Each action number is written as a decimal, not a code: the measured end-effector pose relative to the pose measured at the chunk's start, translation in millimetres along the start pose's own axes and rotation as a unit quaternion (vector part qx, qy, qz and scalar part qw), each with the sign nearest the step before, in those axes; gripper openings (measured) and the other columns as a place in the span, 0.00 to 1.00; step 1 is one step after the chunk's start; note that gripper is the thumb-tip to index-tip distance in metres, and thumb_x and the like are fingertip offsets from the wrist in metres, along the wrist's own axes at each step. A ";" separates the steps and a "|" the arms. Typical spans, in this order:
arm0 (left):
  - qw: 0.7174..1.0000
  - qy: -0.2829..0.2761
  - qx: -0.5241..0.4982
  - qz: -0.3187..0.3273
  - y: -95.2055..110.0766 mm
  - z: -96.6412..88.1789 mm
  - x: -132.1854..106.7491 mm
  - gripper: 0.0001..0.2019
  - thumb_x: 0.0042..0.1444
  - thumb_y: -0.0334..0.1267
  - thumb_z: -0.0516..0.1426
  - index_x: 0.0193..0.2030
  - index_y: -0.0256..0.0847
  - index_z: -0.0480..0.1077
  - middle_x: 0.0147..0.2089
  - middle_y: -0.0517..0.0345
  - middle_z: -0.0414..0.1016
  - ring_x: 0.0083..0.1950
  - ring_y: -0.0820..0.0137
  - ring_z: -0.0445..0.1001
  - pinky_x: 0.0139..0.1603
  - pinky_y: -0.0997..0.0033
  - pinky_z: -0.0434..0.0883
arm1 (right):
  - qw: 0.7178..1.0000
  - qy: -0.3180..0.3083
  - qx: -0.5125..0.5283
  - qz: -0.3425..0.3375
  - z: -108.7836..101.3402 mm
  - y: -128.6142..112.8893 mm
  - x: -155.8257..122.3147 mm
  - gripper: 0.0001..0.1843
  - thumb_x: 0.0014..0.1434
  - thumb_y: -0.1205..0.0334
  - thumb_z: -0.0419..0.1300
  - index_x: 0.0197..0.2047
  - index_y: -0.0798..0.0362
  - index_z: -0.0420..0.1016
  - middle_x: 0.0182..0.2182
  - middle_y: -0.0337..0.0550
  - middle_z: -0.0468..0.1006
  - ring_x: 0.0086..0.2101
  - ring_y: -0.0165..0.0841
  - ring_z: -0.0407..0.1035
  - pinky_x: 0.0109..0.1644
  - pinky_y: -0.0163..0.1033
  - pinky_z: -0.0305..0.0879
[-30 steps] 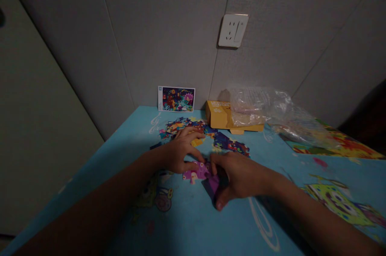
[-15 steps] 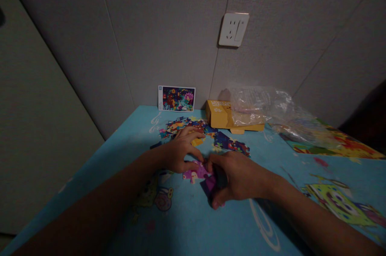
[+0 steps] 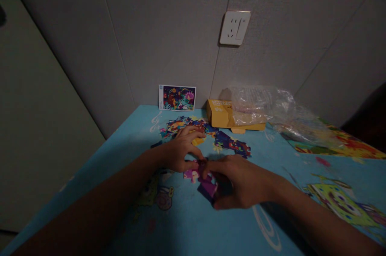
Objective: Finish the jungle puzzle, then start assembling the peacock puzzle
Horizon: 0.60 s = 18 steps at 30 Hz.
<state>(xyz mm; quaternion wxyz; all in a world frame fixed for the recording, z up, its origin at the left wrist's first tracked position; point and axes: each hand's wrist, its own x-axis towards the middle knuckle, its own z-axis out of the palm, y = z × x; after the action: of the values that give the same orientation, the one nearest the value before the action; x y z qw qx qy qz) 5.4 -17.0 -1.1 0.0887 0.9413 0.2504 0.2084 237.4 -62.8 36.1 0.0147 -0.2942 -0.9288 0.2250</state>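
My right hand (image 3: 233,179) pinches a dark purple puzzle piece (image 3: 207,188) between thumb and fingers. That piece is slightly tilted, against or over the right side of a pink puzzle section (image 3: 190,174); whether the two interlock I cannot tell. My left hand (image 3: 183,149) is open, palm down, with its fingers spread. Its thumb and forefinger rest at the upper edge of the pink section, while the other fingers reach over a heap of loose puzzle pieces (image 3: 173,126). Right of the heap lies a dark blue joined puzzle strip (image 3: 232,143).
A picture card (image 3: 177,98) leans on the wall behind the heap. Beside it lies a yellow box (image 3: 219,115), partly under a clear plastic bag (image 3: 256,105). A colourful sheet (image 3: 356,141) lies at the right. The blue cartoon-print cloth (image 3: 187,224) covers the table.
My right hand has tipped the purple piece and shifted its fingertips left over the pink section. My left hand stays in place.
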 end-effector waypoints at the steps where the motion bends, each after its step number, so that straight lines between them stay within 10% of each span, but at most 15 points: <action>1: 1.000 0.000 -0.001 0.000 0.0 0.1 0.0 0.13 0.45 0.37 0.67 0.40 0.49 0.80 0.64 0.51 0.60 0.67 0.48 0.49 0.66 0.38 0.49 | 1.000 -0.006 0.004 -0.009 0.1 0.0 -0.1 0.27 0.44 0.52 0.69 0.47 0.47 0.72 0.28 0.33 0.72 0.27 0.30 0.63 0.31 0.35 0.50; 18: 1.000 0.006 0.004 0.005 -1.1 1.9 -1.4 0.11 0.46 0.39 0.67 0.39 0.48 0.80 0.64 0.50 0.60 0.67 0.48 0.50 0.66 0.41 0.51 | 1.000 -0.024 0.018 0.007 -3.4 0.6 0.3 0.30 0.43 0.54 0.71 0.50 0.50 0.70 0.27 0.34 0.72 0.26 0.30 0.63 0.30 0.34 0.49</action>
<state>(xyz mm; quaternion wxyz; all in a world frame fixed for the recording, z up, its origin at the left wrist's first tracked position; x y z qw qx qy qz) 4.6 -16.9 -3.6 0.0828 0.9415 0.2471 0.2136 238.0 -60.8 38.9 -0.0043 -0.2948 -0.9226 0.2487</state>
